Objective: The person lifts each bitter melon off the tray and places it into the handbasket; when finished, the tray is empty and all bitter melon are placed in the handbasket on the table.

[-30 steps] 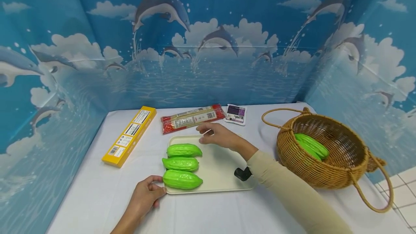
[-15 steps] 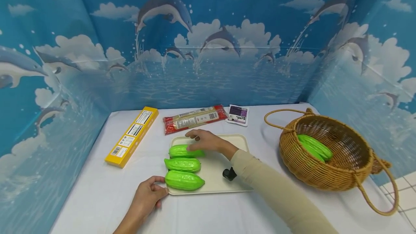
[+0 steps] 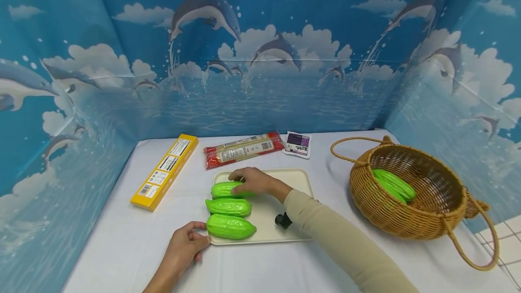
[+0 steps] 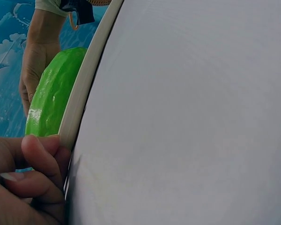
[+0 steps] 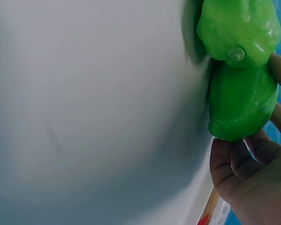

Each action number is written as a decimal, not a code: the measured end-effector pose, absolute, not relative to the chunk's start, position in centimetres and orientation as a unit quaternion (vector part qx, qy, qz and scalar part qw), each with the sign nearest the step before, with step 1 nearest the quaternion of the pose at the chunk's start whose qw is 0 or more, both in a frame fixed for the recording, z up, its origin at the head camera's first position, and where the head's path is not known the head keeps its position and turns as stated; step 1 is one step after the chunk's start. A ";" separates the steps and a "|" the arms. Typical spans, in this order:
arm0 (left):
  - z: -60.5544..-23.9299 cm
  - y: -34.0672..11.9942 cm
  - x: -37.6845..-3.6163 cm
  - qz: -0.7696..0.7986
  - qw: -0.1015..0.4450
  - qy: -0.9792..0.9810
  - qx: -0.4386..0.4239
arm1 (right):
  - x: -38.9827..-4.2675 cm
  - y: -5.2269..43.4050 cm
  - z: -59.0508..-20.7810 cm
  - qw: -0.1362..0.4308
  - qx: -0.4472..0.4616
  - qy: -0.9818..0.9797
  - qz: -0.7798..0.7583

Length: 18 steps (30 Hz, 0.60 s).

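Three bright green bitter melons lie in a row across the left part of a cream tray. My right hand grips the far bitter melon, thumb on its near side and fingers over the far side. The right wrist view shows those fingers curled round its end, with the middle bitter melon beside it. My left hand pinches the tray's near left corner, close to the near bitter melon. In the left wrist view its thumb and fingers meet at the tray rim.
At the right stands a wicker basket with raised handles and green bitter melons inside. A yellow box lies to the left. Red-ended packets and a small white and purple pouch lie behind the tray.
My right hand has come left and down from over the tray's far side onto the far bitter melon, and its fingers have closed round it. My left hand stays at the tray corner.
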<state>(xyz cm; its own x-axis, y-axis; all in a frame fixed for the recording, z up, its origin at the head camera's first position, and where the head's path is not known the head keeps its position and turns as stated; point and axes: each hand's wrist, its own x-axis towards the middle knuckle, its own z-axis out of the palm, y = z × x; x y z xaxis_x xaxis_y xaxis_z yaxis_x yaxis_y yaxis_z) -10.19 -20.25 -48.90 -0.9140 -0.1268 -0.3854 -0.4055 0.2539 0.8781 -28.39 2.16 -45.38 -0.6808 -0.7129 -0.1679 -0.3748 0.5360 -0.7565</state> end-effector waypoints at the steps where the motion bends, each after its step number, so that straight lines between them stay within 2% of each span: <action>1: -48.9 -20.3 -10.2 0.587 0.120 0.782 -0.171 | -28.4 2.2 -45.3 0.236 -0.325 0.844 -0.357; 18: -49.0 -20.3 -10.1 0.590 0.107 0.782 -0.171 | -28.5 2.6 -45.0 0.223 -0.322 0.841 -0.374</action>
<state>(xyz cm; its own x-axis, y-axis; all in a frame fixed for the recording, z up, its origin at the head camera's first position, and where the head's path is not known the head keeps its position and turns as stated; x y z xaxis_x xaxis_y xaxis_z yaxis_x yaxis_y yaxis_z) -10.14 -20.30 -48.98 -0.9186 -0.1413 -0.3690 -0.3937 0.2459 0.8858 -28.48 2.58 -45.04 -0.6935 -0.7077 -0.1351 -0.3743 0.5140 -0.7718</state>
